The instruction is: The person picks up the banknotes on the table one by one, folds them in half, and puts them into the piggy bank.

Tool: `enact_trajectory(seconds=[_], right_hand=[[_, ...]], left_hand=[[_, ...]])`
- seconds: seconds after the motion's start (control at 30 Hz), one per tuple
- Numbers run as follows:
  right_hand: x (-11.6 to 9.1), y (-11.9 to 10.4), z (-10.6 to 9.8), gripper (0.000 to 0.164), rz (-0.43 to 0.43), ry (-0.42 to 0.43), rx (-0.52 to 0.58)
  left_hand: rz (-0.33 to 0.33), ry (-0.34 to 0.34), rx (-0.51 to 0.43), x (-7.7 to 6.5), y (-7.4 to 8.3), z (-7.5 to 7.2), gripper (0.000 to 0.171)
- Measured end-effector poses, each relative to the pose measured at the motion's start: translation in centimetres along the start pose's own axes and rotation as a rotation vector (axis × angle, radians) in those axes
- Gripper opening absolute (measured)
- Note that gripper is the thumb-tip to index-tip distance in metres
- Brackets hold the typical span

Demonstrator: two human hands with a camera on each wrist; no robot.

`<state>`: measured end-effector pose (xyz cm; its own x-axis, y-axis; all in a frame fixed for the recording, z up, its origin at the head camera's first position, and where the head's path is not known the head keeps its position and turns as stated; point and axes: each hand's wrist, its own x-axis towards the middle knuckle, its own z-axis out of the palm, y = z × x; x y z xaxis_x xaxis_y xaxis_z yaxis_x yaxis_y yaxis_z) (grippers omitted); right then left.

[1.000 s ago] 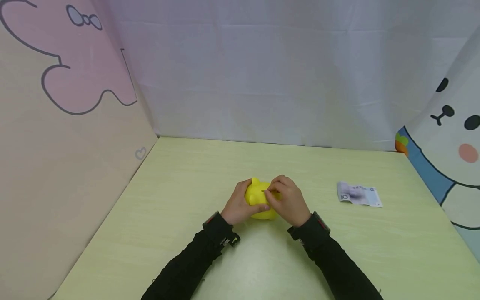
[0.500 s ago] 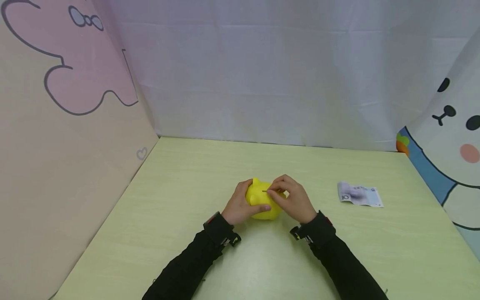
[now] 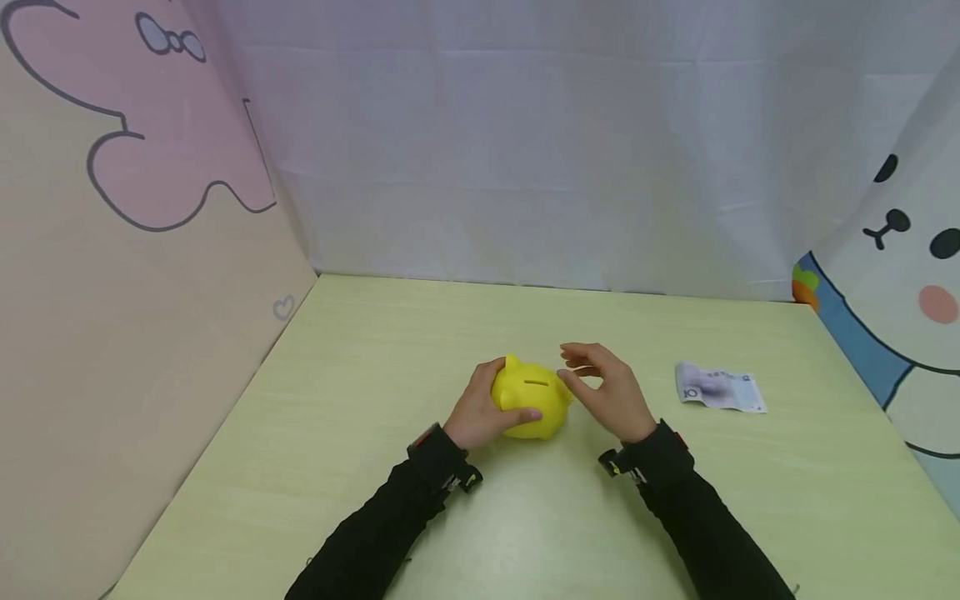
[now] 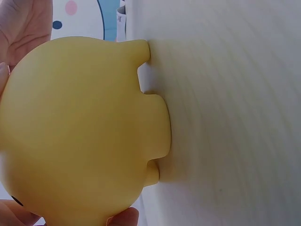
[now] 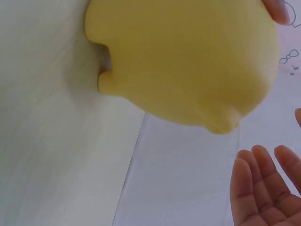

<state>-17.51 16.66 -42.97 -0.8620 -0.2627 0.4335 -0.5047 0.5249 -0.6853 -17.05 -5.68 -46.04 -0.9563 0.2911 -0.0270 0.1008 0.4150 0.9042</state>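
A yellow piggy bank (image 3: 551,408) stands on its feet on the table, with a narrow slot (image 3: 536,382) in its top. From the left side my left hand (image 3: 475,412) grips it, the thumb lying across the front. Left fingertips (image 4: 124,217) curl round its snout end in the left wrist view. Just to the right of the bank, my right hand (image 3: 609,396) hovers with loosely bent, parted fingers. Nothing shows between those fingers, and the right wrist view has the palm side of the hand (image 5: 263,193) bare beside the bank (image 5: 183,56).
A purple-and-white banknote (image 3: 720,390) marked 10 lies on the pale table (image 3: 375,350), right of the hands. White cloth (image 3: 525,167) hangs behind the table's back edge. Printed cartoon panels (image 3: 180,150) flank it on both sides.
My right hand has drawn back to the right from the slot, and its pinched fingers have parted. The slot is now fully visible. My left hand and the piggy bank stay in place.
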Motion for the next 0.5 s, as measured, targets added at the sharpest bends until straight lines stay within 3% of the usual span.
enact_trajectory(seconds=[0.5], right_hand=[[-1.8,3.4,-7.0,0.044,0.208,0.244,-0.003]], left_hand=[[-0.011,0.006,-0.01,0.0,0.1,0.0,0.098]])
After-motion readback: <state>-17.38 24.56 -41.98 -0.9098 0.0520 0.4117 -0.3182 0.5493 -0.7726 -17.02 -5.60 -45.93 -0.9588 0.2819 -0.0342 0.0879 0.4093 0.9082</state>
